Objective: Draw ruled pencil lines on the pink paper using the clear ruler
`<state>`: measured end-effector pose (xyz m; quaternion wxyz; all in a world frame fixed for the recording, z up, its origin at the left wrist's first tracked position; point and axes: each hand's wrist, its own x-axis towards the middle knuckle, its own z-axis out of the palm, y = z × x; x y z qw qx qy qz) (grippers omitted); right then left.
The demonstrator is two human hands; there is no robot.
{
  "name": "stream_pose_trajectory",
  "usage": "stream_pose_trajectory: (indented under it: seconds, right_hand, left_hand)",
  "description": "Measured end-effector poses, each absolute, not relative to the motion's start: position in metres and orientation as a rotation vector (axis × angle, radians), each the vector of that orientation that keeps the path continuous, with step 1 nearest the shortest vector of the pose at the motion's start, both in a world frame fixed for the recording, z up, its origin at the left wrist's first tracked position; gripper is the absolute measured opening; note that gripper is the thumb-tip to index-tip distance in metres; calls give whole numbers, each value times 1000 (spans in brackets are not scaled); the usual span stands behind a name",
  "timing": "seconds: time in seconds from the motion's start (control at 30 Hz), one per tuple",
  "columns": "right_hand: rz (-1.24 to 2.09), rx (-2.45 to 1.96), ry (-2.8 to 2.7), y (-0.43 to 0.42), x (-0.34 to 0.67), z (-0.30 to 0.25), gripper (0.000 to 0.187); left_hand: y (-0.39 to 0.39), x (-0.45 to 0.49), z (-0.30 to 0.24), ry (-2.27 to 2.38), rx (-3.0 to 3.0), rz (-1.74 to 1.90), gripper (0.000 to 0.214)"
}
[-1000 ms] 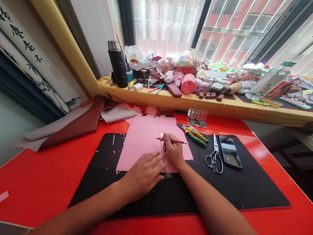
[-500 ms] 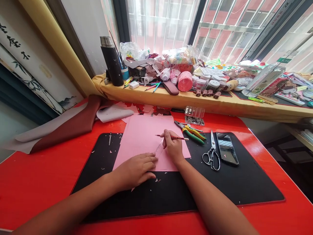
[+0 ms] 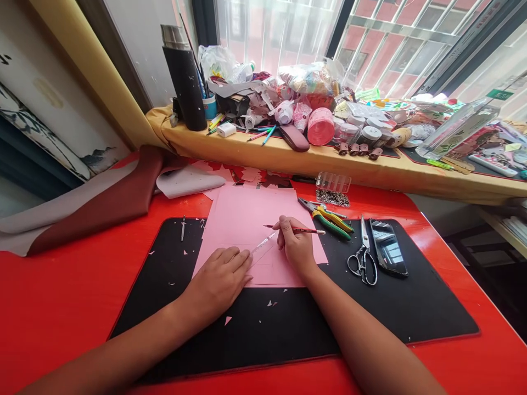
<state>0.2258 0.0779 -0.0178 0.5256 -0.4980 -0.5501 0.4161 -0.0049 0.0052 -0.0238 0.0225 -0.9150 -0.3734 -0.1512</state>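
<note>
A pink sheet of paper [image 3: 242,219] lies on a black mat [image 3: 370,307] on the red table. My left hand [image 3: 220,282] rests on the sheet's near edge, fingers flat, pressing down a clear ruler [image 3: 263,242] that runs diagonally up to the right. My right hand [image 3: 294,244] is closed around a red pencil [image 3: 307,230], its tip pointing left and meeting the sheet near the ruler's far end.
Right of the sheet lie green and yellow pliers [image 3: 329,216], scissors [image 3: 363,255] and a phone [image 3: 387,247]. A clear box of small parts [image 3: 332,189] sits behind. The yellow sill [image 3: 288,162] holds a black flask [image 3: 184,74] and craft clutter. Brown material [image 3: 102,206] lies left.
The ruler has swung from nearly upright to a diagonal across the sheet. My left hand has slid left along the sheet's near edge. The right hand with the pencil stayed near the same spot.
</note>
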Motion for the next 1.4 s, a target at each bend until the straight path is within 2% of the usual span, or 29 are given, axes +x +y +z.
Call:
stream_pose_trajectory:
  seconds: [0.17, 0.3, 0.57, 0.93, 1.17, 1.4]
  right_hand:
    - [1027, -1216, -1326, 82, 225, -18, 57]
    - [1052, -1230, -1365, 80, 226, -13, 59]
    - [1058, -1249, -1443, 78, 247, -4, 60]
    - [1088, -1197, -1465, 85, 251, 5, 58]
    - [1115, -1219, -1486, 87, 252, -4, 59]
    - [1129, -1228, -1409, 85, 256, -10, 55]
  left_hand:
    - [26, -12, -28, -1101, -2841, -437, 45]
    - [36, -13, -25, -1170, -2786, -431, 45]
    - [14, -6, -16, -1267, -2739, -418, 39]
    - [14, 8, -40, -1270, -2790, -470, 53]
    - [10, 2, -30, -1328, -2706, -539, 47]
    - [11, 2, -35, -1368, -2717, -497, 54]
